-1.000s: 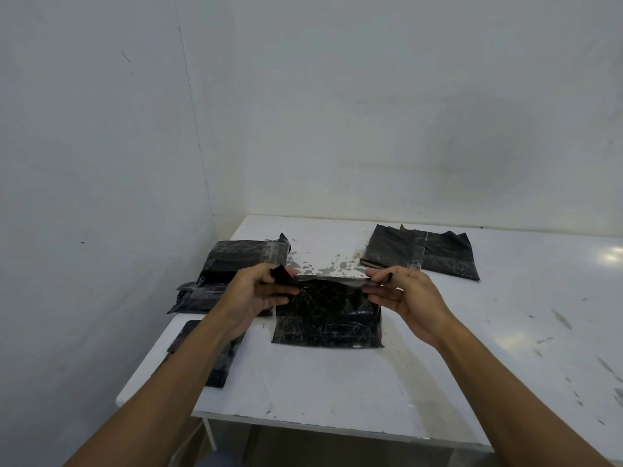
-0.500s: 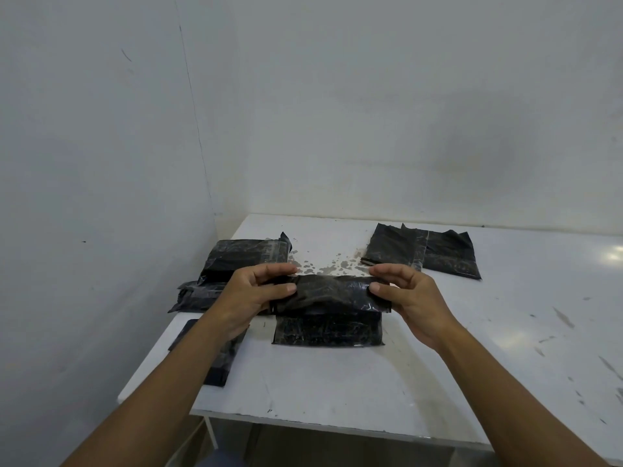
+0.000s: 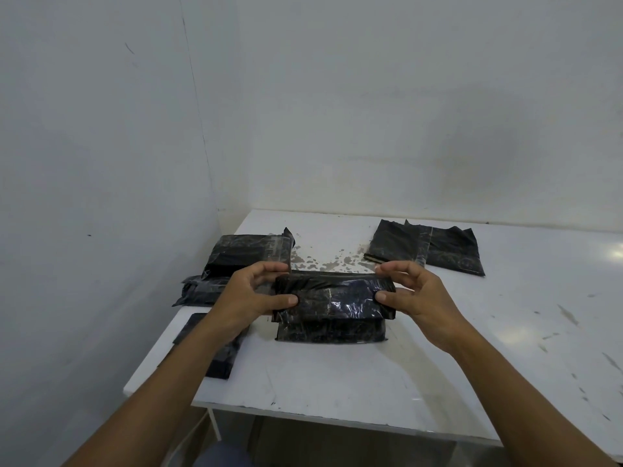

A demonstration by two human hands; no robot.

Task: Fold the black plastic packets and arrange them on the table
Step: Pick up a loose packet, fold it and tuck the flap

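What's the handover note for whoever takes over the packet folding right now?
Left hand: pinching the left end of the packet in hand.
Right hand: pinching its right end.
Packet: centre of the white table, top flap folded partway toward the near edge.
Done: folded packets at the back right.
Left: finish this fold, place it, then the packet stack at the left and the flat packet at the near left edge.
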